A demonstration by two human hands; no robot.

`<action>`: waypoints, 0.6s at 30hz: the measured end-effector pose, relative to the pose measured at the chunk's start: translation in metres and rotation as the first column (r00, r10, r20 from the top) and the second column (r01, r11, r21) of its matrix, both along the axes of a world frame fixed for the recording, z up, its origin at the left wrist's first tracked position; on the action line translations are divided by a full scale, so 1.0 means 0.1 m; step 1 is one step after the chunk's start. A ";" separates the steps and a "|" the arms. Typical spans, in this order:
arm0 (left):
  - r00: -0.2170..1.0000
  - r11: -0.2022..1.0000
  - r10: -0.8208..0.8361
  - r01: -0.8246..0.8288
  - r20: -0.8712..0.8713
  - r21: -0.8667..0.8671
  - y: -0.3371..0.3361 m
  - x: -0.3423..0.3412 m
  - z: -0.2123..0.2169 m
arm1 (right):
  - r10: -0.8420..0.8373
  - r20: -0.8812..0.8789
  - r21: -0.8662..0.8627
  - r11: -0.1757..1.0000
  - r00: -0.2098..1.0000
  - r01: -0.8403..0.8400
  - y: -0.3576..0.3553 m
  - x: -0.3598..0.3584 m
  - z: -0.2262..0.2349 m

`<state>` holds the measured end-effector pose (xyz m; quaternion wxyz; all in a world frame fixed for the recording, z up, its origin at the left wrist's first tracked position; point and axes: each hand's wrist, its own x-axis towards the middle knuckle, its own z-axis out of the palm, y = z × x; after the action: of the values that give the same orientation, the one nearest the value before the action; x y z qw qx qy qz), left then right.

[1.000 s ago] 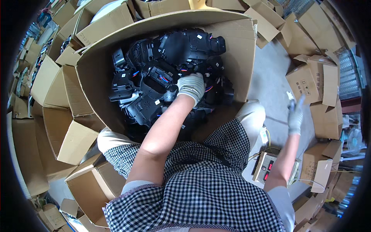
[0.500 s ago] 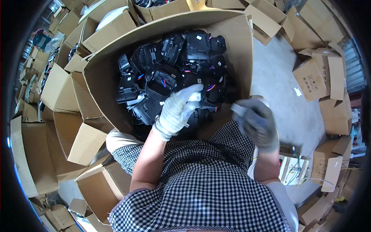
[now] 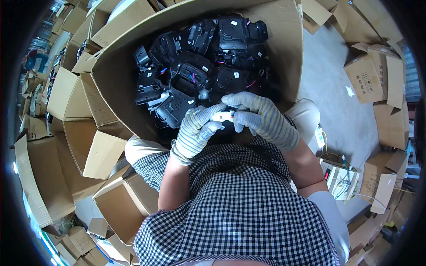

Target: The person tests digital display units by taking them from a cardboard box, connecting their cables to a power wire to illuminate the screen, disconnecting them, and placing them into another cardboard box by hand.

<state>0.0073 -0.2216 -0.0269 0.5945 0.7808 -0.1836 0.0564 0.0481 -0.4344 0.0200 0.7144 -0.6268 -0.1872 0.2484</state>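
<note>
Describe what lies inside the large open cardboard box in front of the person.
The large cardboard box holds a heap of black plastic housings with coloured wires. Its bottom and lower layers are covered by the heap and both gloved hands.

The small white part (image 3: pixel 222 116) was mostly covered by the gloved fingers of the left hand (image 3: pixel 197 131) and right hand (image 3: pixel 262 119), so its shape could not be told. The lower layers of black plastic housings (image 3: pixel 199 71) lay hidden under the top ones inside the big cardboard box (image 3: pixel 284 53). The grey device (image 3: pixel 339 177) by the right arm was partly hidden and too small to identify.
</note>
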 end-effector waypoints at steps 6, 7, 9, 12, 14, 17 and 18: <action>0.996 0.960 -0.089 0.085 0.004 0.266 0.12 0.03 0.05 | 0.269 -0.368 0.012 0.959 0.890 -0.285 -0.03 0.28 0.06; 0.998 0.957 -0.067 0.067 -0.008 0.283 0.13 0.03 0.06 | 0.278 -0.370 0.014 0.956 0.887 -0.294 -0.02 0.29 0.01; 0.999 0.979 -0.028 0.035 -0.038 0.201 0.12 0.00 0.05 | 0.204 -0.352 0.119 0.978 0.914 -0.172 0.06 0.26 -0.11; 0.999 0.998 -0.027 0.030 -0.045 0.054 0.11 -0.01 -0.06 | 0.159 -0.319 0.096 0.986 0.934 -0.135 0.18 0.15 -0.20; 0.998 0.991 -0.016 0.008 0.059 0.133 0.11 0.01 -0.03 | 0.126 -0.301 0.017 0.992 0.945 -0.127 0.18 0.13 -0.29; 0.995 0.985 -0.025 0.008 0.099 0.172 0.13 -0.02 0.01 | 0.240 -0.276 -0.108 0.954 0.931 -0.278 0.26 0.09 -0.22; 0.998 0.992 -0.053 0.048 0.040 0.119 0.12 -0.03 0.03 | 0.263 -0.253 -0.089 0.952 0.931 -0.293 0.27 0.06 -0.26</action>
<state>0.0040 -0.2098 -0.0239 0.5444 0.8083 -0.2190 0.0473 0.0544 -0.4079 -0.0065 0.6485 -0.6032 -0.1710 0.4316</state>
